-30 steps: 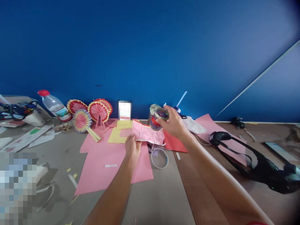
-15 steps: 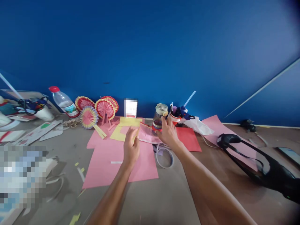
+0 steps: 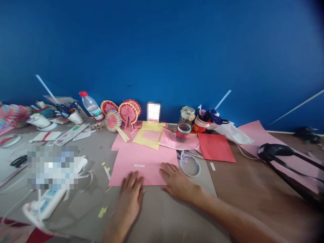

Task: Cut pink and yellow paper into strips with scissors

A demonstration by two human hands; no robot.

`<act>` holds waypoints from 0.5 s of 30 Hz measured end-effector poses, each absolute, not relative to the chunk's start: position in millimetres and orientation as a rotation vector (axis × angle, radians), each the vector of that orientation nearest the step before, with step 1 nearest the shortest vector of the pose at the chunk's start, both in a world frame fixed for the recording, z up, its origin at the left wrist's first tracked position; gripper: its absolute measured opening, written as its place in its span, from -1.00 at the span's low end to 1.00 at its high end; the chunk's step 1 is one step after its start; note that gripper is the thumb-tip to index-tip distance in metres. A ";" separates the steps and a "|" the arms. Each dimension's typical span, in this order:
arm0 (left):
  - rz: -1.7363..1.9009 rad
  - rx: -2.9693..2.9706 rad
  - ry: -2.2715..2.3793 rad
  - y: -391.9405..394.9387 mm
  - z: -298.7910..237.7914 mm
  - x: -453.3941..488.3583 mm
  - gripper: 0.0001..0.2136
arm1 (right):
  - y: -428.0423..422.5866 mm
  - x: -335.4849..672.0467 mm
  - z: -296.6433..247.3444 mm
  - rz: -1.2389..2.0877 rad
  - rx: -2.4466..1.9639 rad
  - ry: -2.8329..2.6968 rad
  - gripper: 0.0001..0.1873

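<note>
My left hand lies flat with fingers spread, its fingertips over the near edge of a large pink paper sheet. On the sheet's right near corner rests my right hand, palm down and fingers stretched out. Neither hand holds anything. A small white strip lies on the sheet between and beyond them. Farther back are a folded yellow paper and a clear lidded jar with coloured bands at its base, standing on a pink pouch. Right of my right hand lies a white tape ring.
Paper fans and a red-capped bottle stand by the blue wall. A red paper square, a red cup of pens and a black strapped device are at right. A white power strip with cables lies left.
Both hands have come back toward me and down onto the near part of the pink sheet. My right hand has left the jar, which stands on the pouch. The view has shifted left.
</note>
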State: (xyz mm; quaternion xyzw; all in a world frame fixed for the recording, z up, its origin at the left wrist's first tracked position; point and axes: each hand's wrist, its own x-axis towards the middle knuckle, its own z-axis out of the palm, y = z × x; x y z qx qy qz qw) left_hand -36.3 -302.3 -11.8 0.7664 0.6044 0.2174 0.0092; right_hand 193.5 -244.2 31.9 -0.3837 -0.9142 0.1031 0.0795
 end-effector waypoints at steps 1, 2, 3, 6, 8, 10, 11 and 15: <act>0.596 2.439 1.903 -304.6 -13.0 -36.5 -0.71 | -242.7 191.9 28.6 0.258 -1.135 -2.764 -0.50; 0.535 2.473 1.905 -305.4 -12.9 -36.6 -0.70 | -240.9 190.8 25.9 0.205 -1.099 -2.797 -0.60; 0.498 2.496 1.906 -305.0 -11.9 -36.7 -0.69 | -239.1 190.3 23.7 0.158 -1.044 -2.833 -0.71; 0.475 2.544 1.917 -300.9 -6.3 -38.2 -0.70 | -237.0 190.6 19.2 0.094 -0.903 -2.886 -0.88; 0.502 2.574 1.932 -298.8 -2.2 -40.5 -0.73 | -238.6 191.2 18.0 0.116 -0.907 -2.855 -0.89; 0.528 2.593 1.936 -298.0 2.1 -43.1 -0.76 | -241.2 191.5 19.0 0.146 -0.967 -2.788 -0.90; 0.542 2.597 1.930 -298.0 4.3 -44.3 -0.76 | -242.3 191.5 20.6 0.161 -0.997 -2.758 -0.90; 0.594 2.582 1.884 -300.5 11.1 -48.1 -0.76 | -245.0 192.3 34.9 0.277 -1.057 -2.713 -0.91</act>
